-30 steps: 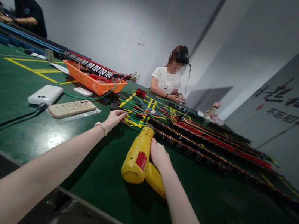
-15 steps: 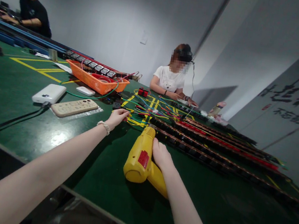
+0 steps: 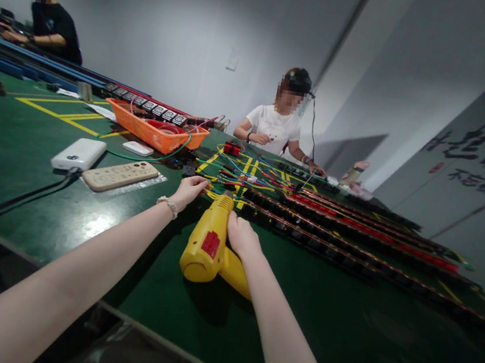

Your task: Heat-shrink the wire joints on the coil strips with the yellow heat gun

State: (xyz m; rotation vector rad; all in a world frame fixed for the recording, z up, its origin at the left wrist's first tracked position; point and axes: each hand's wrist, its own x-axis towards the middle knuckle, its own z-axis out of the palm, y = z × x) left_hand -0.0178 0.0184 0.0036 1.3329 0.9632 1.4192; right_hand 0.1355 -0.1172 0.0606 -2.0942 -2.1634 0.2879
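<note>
My right hand (image 3: 243,235) is wrapped round the handle of a yellow heat gun (image 3: 207,243) with a red label. Its nozzle points away from me, toward coloured wires (image 3: 218,190) lying on the green table. At the ends of those wires my left hand (image 3: 191,192) pinches some thin yellow and green wires between thumb and fingers. A small black connector block (image 3: 188,169) sits just beyond the left fingertips. To the right, long dark strips (image 3: 307,235) with copper-coloured edges lie side by side, and the wires lead to their near ends.
An orange basket (image 3: 153,130) with parts stands behind my left hand. On the left lie a white power bank (image 3: 78,154) with a black cable and a beige power strip (image 3: 120,176). Two co-workers sit across the table, one in white (image 3: 274,126), one in black (image 3: 58,26).
My right hand has moved the heat gun to the left, bringing its nozzle closer to the left hand and the wires. The left hand has stayed in place. The co-worker in white has raised a hand.
</note>
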